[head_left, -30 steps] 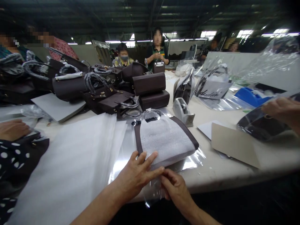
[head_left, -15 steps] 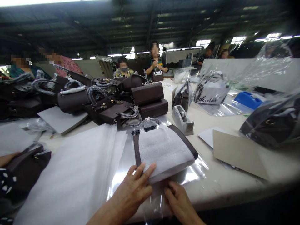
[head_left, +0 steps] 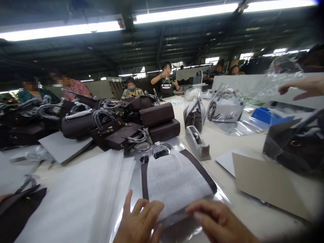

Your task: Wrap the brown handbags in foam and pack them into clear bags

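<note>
A dark brown handbag [head_left: 144, 180] lies flat in front of me, its front covered by a white foam sheet [head_left: 177, 179]. Shiny clear plastic film [head_left: 134, 184] is spread beneath the bag and also shows at its near edge. My left hand [head_left: 141, 219] is at the bag's near left corner, fingers apart and fingertips over the foam sheet. At the near right edge, my right hand [head_left: 220, 219] has its fingers bent together at the film; the fingertips are slightly blurred. Clear wrap covers the bag's handles [head_left: 162, 148].
Stacked white foam sheets [head_left: 76, 195] lie left. Beyond are piled brown handbags [head_left: 111, 131] and a tape dispenser [head_left: 197, 143]. Right are a grey-brown board [head_left: 265, 184], a plastic-covered bag [head_left: 293, 145] and another person's hand [head_left: 303, 87]. Several people work across the table.
My view has tilted up. My right hand has come up from below the bag's near edge to its right part. My left hand has shifted down-left, and another person's hand has appeared at right.
</note>
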A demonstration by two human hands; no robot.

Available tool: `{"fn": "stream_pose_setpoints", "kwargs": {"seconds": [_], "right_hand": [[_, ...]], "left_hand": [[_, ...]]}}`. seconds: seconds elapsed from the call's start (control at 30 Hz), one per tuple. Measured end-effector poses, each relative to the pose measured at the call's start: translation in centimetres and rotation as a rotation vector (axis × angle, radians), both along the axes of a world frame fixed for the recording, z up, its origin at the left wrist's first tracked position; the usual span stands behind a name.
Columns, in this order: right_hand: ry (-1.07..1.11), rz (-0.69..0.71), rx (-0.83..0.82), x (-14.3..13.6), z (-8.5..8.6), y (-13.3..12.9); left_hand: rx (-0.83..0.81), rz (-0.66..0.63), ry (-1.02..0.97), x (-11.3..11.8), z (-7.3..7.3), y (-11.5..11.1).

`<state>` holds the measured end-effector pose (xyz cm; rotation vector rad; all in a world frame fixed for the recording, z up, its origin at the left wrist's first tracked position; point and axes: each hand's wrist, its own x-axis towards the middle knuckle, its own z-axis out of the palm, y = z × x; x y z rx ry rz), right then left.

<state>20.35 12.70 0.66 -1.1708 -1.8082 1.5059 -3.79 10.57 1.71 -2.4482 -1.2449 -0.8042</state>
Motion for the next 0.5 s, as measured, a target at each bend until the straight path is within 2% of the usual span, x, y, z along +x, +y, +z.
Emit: {"fn": "stream_pose_setpoints", "kwargs": {"seconds": [0.07, 0.1, 0.17, 0.23, 0.3, 0.37, 0.43, 0.5], "right_hand": [[-0.051, -0.197, 0.269, 0.8, 3.0, 3.0], [-0.089, -0.230, 0.432, 0.9, 3.9, 4.7], [-0.199, -0.127, 0.726, 0.2, 4.4, 7.9], [-0.358, 0.083, 0.864, -1.1, 3.6, 10.6], [-0.521, 0.243, 0.857, -2.3, 2.6, 12.5], [-0.576, 0.337, 0.795, -3.1, 2.2, 14.1], [-0.490, 0.306, 0.697, -3.4, 2.5, 16.3], [-0.383, 0.174, 0.577, -3.8, 2.8, 19.2]], "left_hand": [[-0.033, 0.114, 0.075, 1.5, 1.2, 0.9], [-0.010, 0.175, 0.118, 2.4, 1.4, 1.4], [0.079, 0.265, 0.187, 4.1, 0.9, 2.6], [0.118, 0.290, 0.246, 5.2, -0.6, 3.6], [0.103, 0.285, 0.294, 5.6, -2.0, 4.1], [0.088, 0.287, 0.327, 5.3, -3.0, 4.2], [0.116, 0.286, 0.342, 4.9, -3.6, 4.1], [0.169, 0.269, 0.362, 4.6, -4.1, 3.9]]}}
